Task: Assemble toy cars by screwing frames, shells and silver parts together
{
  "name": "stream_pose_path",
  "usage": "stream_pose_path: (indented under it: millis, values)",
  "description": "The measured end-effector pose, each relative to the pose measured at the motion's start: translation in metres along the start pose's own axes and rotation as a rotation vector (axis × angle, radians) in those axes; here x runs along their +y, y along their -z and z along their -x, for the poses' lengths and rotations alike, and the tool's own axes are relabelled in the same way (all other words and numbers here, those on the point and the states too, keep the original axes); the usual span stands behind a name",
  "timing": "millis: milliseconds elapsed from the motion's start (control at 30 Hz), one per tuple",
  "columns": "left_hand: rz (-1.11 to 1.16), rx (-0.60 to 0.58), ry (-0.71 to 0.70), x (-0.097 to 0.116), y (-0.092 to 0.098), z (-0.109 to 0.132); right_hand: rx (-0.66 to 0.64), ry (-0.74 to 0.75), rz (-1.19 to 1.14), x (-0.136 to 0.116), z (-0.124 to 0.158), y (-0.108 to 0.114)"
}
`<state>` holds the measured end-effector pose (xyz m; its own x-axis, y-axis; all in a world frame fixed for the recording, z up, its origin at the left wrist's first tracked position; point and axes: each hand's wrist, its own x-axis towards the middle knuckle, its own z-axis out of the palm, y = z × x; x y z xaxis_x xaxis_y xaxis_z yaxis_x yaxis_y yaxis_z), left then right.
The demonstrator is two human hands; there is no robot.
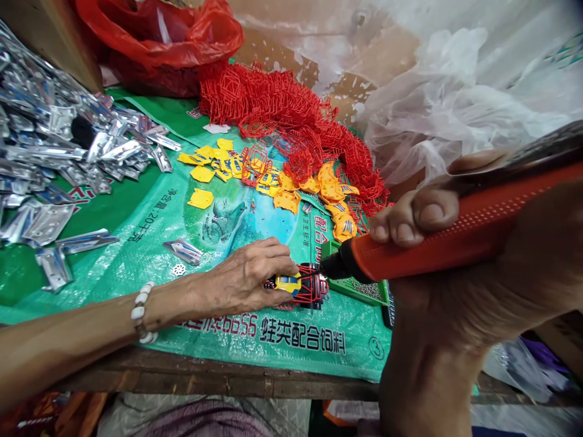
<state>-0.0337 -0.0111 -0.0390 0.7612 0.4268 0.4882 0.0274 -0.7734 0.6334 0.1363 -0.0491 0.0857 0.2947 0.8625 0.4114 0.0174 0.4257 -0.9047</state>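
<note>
A small toy car [311,286] with a red frame, a yellow body piece and black wheels lies on the green printed sheet [228,358] near the table's front. My left hand [255,273], a beaded bracelet on its wrist, grips the car's left end between thumb and fingers. From the right, my right hand [437,255] is wrapped around an orange-red power screwdriver [437,233] with a black nose. The tool's tip meets the car's right part. Just behind the car, partly hidden by the tool, sits a green tray [359,290] of small screws.
Silvery metal-looking parts [54,145] heap at the left. Red plastic frames [282,103] pile along the back, with yellow pieces [200,198] and orange pieces [330,182] before them. A red bag [159,42] stands behind; clear plastic [423,109] hangs at the right.
</note>
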Motion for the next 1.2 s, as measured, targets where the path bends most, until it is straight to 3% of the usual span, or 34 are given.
stream_pose_path:
  millis: [300, 567, 967, 1200]
  values:
    - [-0.007, 0.021, -0.003, -0.002, -0.002, -0.002, 0.019, 0.06, -0.08, -0.002, -0.002, -0.005]
    - [0.023, 0.014, 0.018, -0.004, -0.002, -0.002, 0.029, 0.028, 0.023, -0.004, 0.003, -0.004]
    - [0.012, 0.029, -0.002, -0.001, -0.001, -0.002, 0.004, 0.052, -0.108, -0.006, -0.001, -0.004]
    - [-0.139, 0.067, -0.04, 0.0, -0.001, -0.007, -0.023, 0.038, -0.161, -0.006, 0.0, -0.001]
